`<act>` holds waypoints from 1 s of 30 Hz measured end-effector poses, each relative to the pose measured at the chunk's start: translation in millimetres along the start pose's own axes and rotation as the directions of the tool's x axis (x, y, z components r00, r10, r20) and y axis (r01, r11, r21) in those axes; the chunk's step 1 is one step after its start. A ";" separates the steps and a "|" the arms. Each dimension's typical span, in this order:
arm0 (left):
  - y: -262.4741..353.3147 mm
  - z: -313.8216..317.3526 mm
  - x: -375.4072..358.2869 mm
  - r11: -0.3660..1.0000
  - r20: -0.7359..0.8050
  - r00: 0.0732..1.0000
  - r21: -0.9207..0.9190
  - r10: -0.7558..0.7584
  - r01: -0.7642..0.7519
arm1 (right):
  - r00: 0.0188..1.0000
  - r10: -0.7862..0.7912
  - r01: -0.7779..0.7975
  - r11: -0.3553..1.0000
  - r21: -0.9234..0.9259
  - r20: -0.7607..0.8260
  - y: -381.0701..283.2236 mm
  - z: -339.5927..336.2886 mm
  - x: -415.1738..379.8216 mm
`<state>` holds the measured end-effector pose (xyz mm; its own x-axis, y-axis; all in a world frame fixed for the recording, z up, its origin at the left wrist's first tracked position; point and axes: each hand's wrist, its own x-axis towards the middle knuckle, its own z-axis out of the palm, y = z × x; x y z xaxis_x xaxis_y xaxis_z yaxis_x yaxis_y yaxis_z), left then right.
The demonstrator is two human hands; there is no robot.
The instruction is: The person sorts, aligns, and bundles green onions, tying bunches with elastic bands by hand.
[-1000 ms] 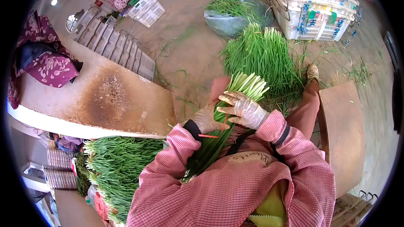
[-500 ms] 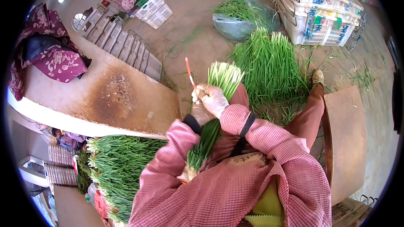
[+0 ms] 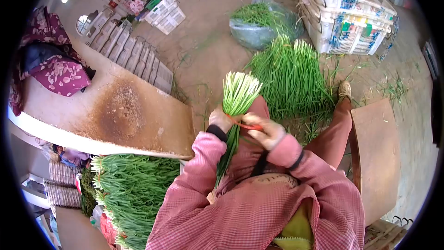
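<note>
A bunch of garlic chives (image 3: 241, 93) stands in front of me, pale stem ends up and green leaves trailing toward my lap. My left hand (image 3: 220, 121) is closed round it on its left side. A red tie strip (image 3: 249, 126) crosses the bunch and runs to my right hand (image 3: 265, 131), whose fingers are pinched on it. Beyond my knees lies a large heap of chives (image 3: 293, 81) on the floor. Another big stack of chives (image 3: 138, 187) is at my left side, stems pointing left.
A stained board table (image 3: 157, 115) is on my left, with a purple floral cloth (image 3: 60, 71) on it. White crates (image 3: 351, 28) are stacked at the back right, beside a plastic bag (image 3: 252, 34) of chives. A wooden board (image 3: 379, 157) stands right of my leg. People sit far back.
The red strip, earlier sticking up from my hands, now lies across the bunch. My right hand has moved right, away from the left, drawing the strip with it.
</note>
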<state>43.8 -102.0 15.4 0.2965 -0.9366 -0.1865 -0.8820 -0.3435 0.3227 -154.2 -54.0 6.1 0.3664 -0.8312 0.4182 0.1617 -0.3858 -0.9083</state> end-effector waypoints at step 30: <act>120.7 -285.9 33.7 -0.061 -0.335 0.761 -0.929 0.556 -0.365 | 0.951 0.245 -0.156 0.906 -0.393 0.188 -128.3 -56.0 210.0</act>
<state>52.1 -194.7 313.4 -0.1416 -0.9265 0.3486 0.2862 0.2988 0.9104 -149.4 -201.5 210.8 0.5600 -0.8099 0.1743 -0.2707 -0.3777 -0.8854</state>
